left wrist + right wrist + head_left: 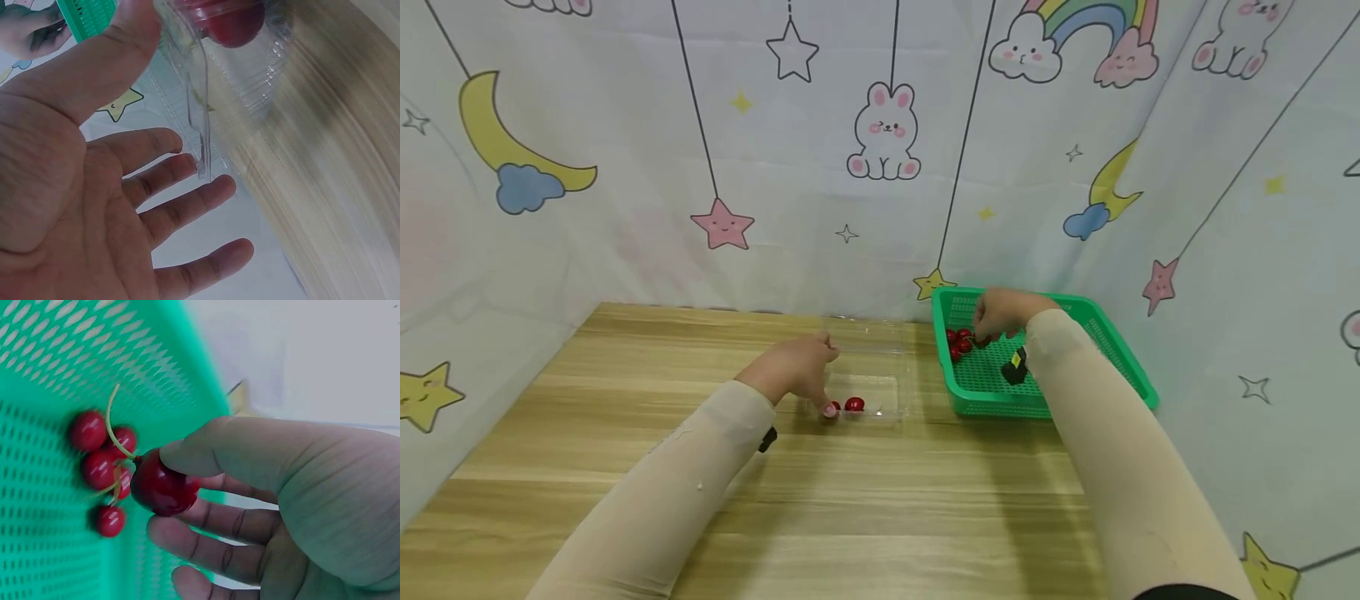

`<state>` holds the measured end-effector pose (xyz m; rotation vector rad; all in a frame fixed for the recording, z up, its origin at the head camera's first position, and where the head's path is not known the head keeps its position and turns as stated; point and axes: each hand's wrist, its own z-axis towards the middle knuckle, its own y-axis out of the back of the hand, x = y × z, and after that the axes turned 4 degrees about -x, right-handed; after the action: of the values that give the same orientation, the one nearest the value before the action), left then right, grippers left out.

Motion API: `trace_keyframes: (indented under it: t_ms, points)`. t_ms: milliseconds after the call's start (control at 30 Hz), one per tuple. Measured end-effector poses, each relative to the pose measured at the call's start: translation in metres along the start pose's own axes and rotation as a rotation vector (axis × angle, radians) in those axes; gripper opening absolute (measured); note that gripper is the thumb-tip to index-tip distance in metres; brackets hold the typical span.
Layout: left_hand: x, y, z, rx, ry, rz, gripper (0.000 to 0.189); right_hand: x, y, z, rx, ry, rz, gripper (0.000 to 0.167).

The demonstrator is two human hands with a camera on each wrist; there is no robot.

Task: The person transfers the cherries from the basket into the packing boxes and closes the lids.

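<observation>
My right hand (1003,312) is over the green basket (962,407), pinching a dark red cherry (161,484) between thumb and fingers. The cherry's thin stem curves up and away from the fingertips. Beyond it, several cherries (99,469) lie grouped on the basket floor. At the left side of a clear plastic clamshell box (899,396) is my left hand (793,367). Its fingers stretch out loosely, and the thumb overlaps the box's wall in the left wrist view. Two cherries (854,404) show near the box's front, one partly hidden by the thumb.
The box's transparent lid (868,335) lies folded back toward the wall. A wooden table (865,517) carries both containers, the basket right of the box. A patterned white curtain (820,150) rises behind the table and along both sides.
</observation>
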<state>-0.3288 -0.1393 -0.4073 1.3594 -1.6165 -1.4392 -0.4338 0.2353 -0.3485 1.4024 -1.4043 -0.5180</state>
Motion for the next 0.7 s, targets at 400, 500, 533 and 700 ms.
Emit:
trace_keyframes:
  t_ms: [400,500,533,700]
  points:
    - [0.003,-0.002,0.002,-0.010,-0.010,0.009,0.117,0.054,0.005,-0.021,-0.203,0.159,-0.109,0.013]
    - [0.003,-0.002,0.001,-0.011,-0.012,0.006,0.117,0.063,0.005,-0.025,-0.226,0.166,-0.127,0.013]
    - [0.002,-0.002,0.001,-0.011,-0.011,0.004,0.116,0.067,0.005,-0.027,-0.234,0.172,-0.138,0.012]
    - [0.001,-0.001,0.000,-0.020,-0.012,0.005,0.117,0.095,-0.002,-0.033,-0.252,0.240,-0.180,0.008]
